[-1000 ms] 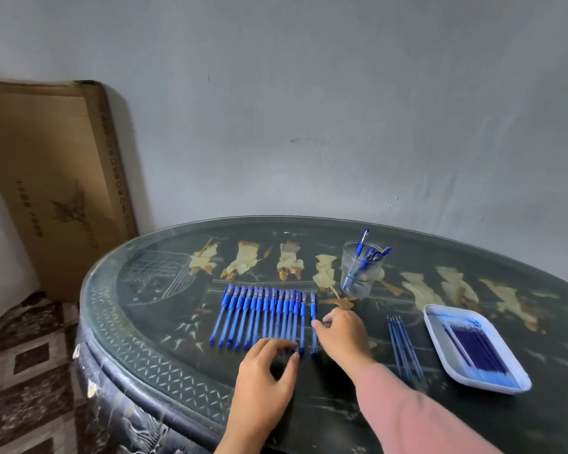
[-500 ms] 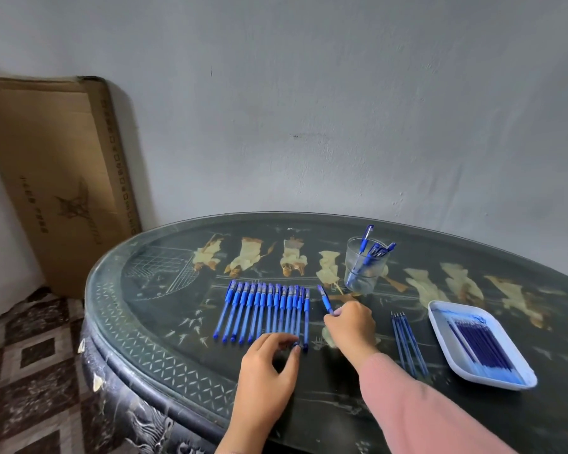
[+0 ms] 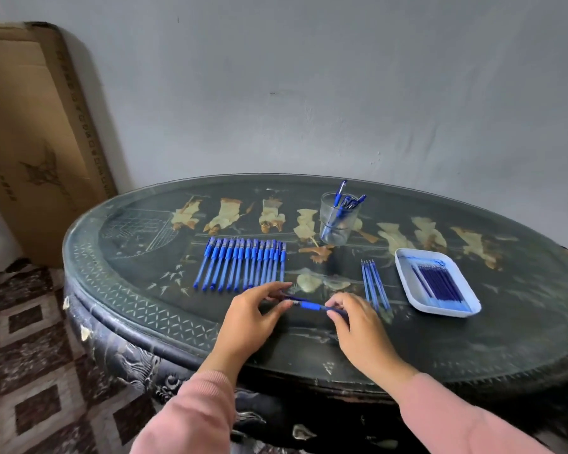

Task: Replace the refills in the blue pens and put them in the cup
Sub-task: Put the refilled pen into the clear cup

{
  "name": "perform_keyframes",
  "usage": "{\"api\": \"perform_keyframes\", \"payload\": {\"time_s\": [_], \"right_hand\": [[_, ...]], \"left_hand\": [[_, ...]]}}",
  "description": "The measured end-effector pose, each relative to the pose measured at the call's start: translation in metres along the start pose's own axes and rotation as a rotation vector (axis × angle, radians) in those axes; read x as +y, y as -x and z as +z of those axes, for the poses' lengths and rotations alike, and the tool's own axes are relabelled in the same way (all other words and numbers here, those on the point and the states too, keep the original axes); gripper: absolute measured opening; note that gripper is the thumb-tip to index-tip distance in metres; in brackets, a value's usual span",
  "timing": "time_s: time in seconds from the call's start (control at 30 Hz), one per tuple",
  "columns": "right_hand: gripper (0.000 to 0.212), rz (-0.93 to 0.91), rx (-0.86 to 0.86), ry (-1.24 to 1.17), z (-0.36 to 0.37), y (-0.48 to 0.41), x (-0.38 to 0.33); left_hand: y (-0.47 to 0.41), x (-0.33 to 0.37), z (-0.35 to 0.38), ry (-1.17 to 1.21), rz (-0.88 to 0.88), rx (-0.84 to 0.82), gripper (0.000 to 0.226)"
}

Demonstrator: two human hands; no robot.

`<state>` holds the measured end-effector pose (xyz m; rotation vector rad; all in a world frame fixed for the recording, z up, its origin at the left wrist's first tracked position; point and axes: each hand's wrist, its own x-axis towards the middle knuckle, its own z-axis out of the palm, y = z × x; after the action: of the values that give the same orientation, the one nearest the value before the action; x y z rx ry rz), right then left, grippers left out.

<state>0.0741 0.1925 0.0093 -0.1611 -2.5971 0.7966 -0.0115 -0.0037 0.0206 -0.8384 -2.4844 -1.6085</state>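
Head view, so you're looking down over the whole dark inlaid table (image 3: 473, 348). The row of blue pens (image 3: 243, 267) lies side by side past your hands, each one pointing away from you. The white tray (image 3: 446, 311) is off to your right with the dark refills (image 3: 438, 283) in it.

Your left hand (image 3: 253, 319) and right hand (image 3: 358, 326) are both just above the near part of the table. Each one pinches an end of a single pen (image 3: 310, 305) between thumb and fingertips.

The clear cup (image 3: 336, 224) sits behind all that with a few pens already standing in it, so you're early in the job. A small bunch of loose refills (image 3: 374, 283) lies between your right hand and the tray.

As for the pen you're holding, its long axis runs left to right, roughly along the table's near edge and crosswise to the row. The right end dips a touch. The darker blue grip section sits nearer your left hand with a pale bit just beyond it, so I'd guess the writing end points left. It's a bit blurry though.

For the step itself, I'd say you're about to open it up. Hold the barrel steady with your right hand and twist with the left. Pull straight along the axis so the old refill doesn't bend, and keep it low over the table in case a small part drops.
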Motion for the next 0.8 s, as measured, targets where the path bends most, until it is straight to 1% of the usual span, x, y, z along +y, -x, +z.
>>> {"api": "perform_keyframes", "payload": {"time_s": [0.13,0.27,0.33,0.4,0.47,0.57,0.67,0.73,0.77,0.8], "right_hand": [[0.016,-0.068,0.047,0.002,0.005,0.002,-0.003],[0.027,-0.146,0.037,0.111,0.008,-0.002,-0.012],[0.022,-0.159,0.033,0.135,0.011,-0.003,-0.011],[0.017,-0.152,-0.006,0.126,0.012,-0.003,-0.009],[0.017,-0.143,-0.038,0.129,0.012,-0.003,-0.007],[0.016,-0.161,-0.027,0.150,0.012,-0.001,-0.010],[0.010,-0.226,0.031,0.206,0.012,0.002,-0.012],[0.006,-0.160,0.118,0.183,0.010,0.001,-0.006],[0.007,-0.101,0.162,0.143,0.008,0.001,-0.004],[0.008,-0.081,0.187,0.126,0.008,0.000,-0.002]], "left_hand": [[-0.002,0.001,0.002,-0.062,-0.003,-0.006,0.017],[-0.003,-0.001,0.002,-0.104,-0.017,-0.054,0.016],[-0.003,-0.001,0.002,-0.109,-0.033,-0.087,0.019],[-0.004,0.000,0.001,-0.123,-0.050,-0.130,0.022],[-0.005,-0.001,0.001,-0.176,-0.044,-0.148,0.017],[-0.006,0.001,0.002,-0.243,-0.039,-0.137,0.013],[-0.005,0.004,0.001,-0.268,-0.050,-0.132,0.012],[-0.005,0.004,-0.004,-0.170,-0.125,-0.050,0.010],[-0.004,0.003,-0.007,-0.115,-0.158,-0.006,0.011],[-0.004,0.003,-0.009,-0.088,-0.163,0.010,0.012]]}}
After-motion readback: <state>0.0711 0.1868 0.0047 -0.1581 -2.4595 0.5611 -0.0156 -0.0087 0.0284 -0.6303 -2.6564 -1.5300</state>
